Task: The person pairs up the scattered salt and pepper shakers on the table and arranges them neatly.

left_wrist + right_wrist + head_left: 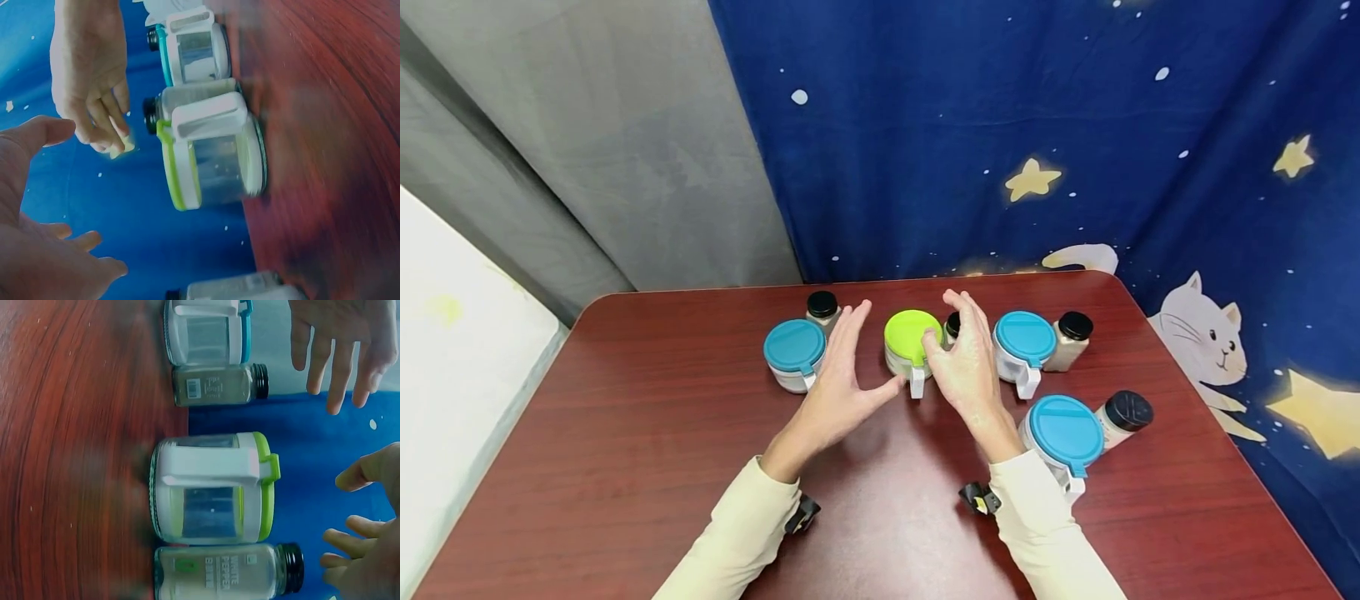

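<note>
Both bare hands hover over the table with fingers spread, holding nothing. My left hand [835, 393] is at the left front of a clear jar with a green lid [910, 333] and white handle; my right hand [966, 367] is at its right, its thumb overlapping the lid in the head view. Both wrist views show the fingers apart from this jar. Beside it stands a black-capped shaker bottle [215, 572] labelled white pepper, largely hidden by my right hand in the head view. Left of my left hand is a blue-lidded jar [794, 347] with another black-capped bottle [823, 307] behind it.
Right of my right hand stand a blue-lidded jar [1025, 337] and a black-capped bottle [1067, 343]. Nearer, by my right forearm, are another blue-lidded jar [1064, 432] and bottle [1123, 414]. The reddish-brown table [647, 433] ends at a blue curtain [925, 150].
</note>
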A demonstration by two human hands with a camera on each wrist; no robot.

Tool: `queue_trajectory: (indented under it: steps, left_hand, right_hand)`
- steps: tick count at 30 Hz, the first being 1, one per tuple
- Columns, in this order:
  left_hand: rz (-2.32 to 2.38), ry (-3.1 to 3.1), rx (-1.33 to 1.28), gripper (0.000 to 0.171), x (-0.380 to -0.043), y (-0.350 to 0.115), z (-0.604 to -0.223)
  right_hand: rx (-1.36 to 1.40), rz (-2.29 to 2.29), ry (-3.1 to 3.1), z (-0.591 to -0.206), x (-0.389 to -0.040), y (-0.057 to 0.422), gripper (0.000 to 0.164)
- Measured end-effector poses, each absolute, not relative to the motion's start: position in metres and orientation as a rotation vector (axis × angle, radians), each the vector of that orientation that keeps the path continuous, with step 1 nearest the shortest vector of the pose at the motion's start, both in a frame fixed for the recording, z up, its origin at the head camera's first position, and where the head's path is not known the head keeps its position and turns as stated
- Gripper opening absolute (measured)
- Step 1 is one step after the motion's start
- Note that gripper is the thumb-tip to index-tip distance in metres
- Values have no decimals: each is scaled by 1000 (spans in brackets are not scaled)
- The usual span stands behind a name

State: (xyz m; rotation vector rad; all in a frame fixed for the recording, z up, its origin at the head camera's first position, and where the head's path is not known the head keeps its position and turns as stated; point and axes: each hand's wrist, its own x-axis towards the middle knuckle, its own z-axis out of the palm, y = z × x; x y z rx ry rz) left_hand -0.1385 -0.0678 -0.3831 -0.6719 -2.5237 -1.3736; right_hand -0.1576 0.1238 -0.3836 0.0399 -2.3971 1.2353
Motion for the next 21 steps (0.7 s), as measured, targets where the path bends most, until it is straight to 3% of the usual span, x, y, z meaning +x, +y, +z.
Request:
queue_trajectory:
  steps: [9, 14, 21]
  left_hand:
    - [-1562, -2386, -704, 105, -132, -90, -382]
    - [-1552, -2365, -646, 107, -130, -104, -379]
    - [-1671, -2026, -677, 97, -139, -125, -385]
  right_hand:
    - [143, 1294, -2421, -382, -153, 107, 53]
    - [284, 1628, -2291, -380, -155, 89, 48]
    - [459, 1991, -2173, -381, -162, 58, 55]
